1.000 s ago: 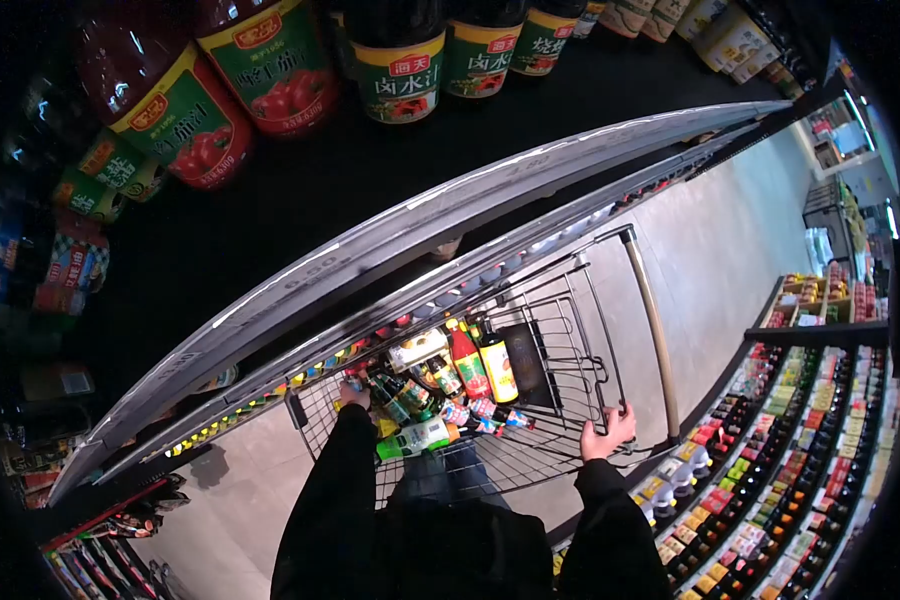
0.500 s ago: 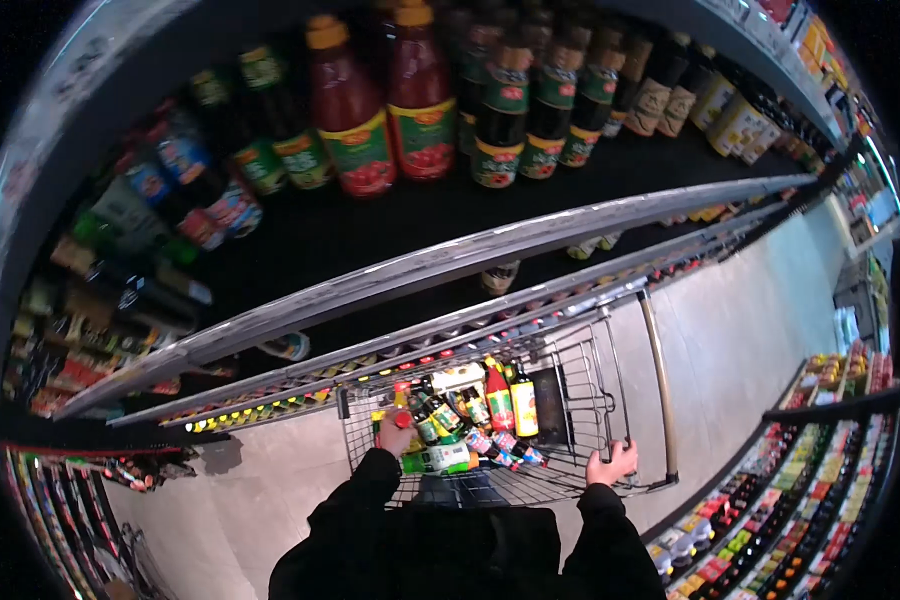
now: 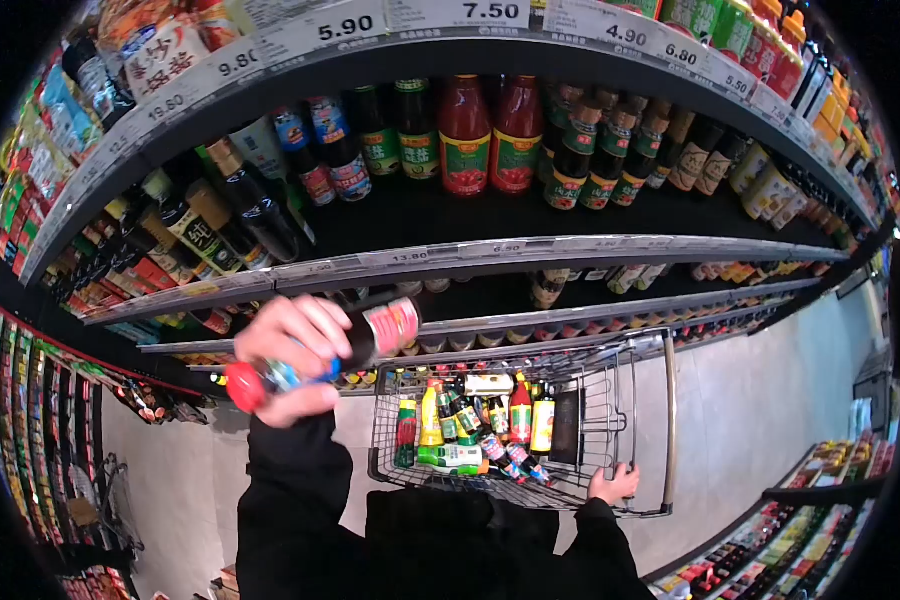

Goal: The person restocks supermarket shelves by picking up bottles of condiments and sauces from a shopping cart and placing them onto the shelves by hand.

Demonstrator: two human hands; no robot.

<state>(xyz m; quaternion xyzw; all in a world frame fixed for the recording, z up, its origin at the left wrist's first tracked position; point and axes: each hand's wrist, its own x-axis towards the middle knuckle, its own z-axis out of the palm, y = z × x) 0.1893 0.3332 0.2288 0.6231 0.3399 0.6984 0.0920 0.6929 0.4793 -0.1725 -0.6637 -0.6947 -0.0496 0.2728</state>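
Observation:
My left hand (image 3: pixel 295 355) is raised in front of the shelves, its fingers wrapped round a dark bottle (image 3: pixel 385 328) with a red cap, a blue band and a pink-red label. The bottle lies tilted nearly sideways. My right hand (image 3: pixel 615 484) is at the near side of the wire cart (image 3: pixel 600 440), by its handle end, with fingers curled at the frame; what they grip is hard to see. Inside the cart lie several sauce bottles, among them a red one (image 3: pixel 520 412), a yellow-labelled one (image 3: pixel 543 425) and a green-and-white one (image 3: pixel 452 456).
Shelves (image 3: pixel 450 250) of sauces run along the far side, with red bottles (image 3: pixel 465 150) and dark bottles (image 3: pixel 575 165) on the middle level. Another stocked shelf (image 3: pixel 820 510) stands at the lower right, and more racks (image 3: pixel 50 430) are at the left. Grey floor (image 3: pixel 740 390) shows beyond the cart handle.
My left hand has risen out of the cart and now holds the dark bottle near the shelf. The view has tilted up, showing price tags. My right hand remains at the cart.

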